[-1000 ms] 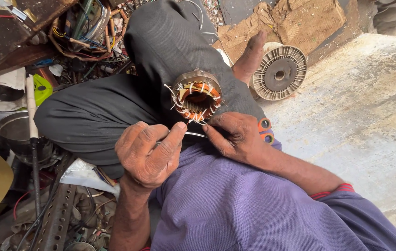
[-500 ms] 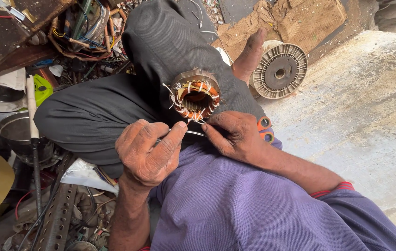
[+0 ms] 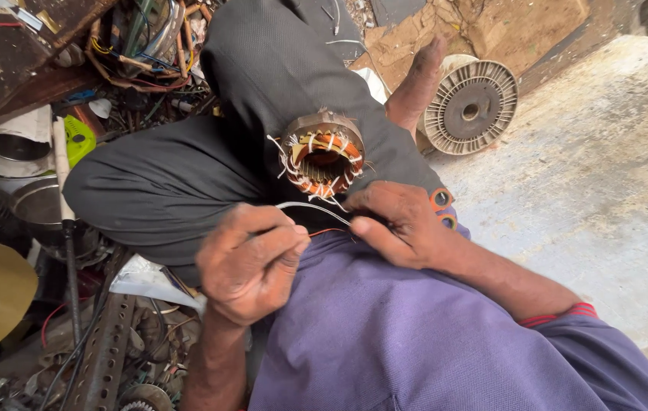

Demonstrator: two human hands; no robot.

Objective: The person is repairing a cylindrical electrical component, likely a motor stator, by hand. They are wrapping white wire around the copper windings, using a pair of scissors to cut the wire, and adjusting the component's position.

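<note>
A motor stator point(image 3: 324, 154) with copper-orange windings and white ties rests on my lap, on dark trousers point(image 3: 187, 175). A thin white wire point(image 3: 310, 206) runs from the windings across to my hands. My left hand point(image 3: 251, 260) is closed in a fist around one end of that wire, just below and left of the stator. My right hand point(image 3: 400, 222) pinches the wire near the stator's lower right edge. My purple shirt point(image 3: 415, 335) fills the bottom of the view.
A round finned metal rotor disc point(image 3: 470, 106) lies on the concrete floor point(image 3: 605, 183) at upper right, beside my bare foot point(image 3: 419, 80). Tangled wires, tools and metal pots point(image 3: 27, 205) crowd the left. A perforated metal bar point(image 3: 107, 350) lies at lower left.
My left hand has drawn down and slightly left, pulling the white wire out longer. My right hand stays at the stator's lower edge.
</note>
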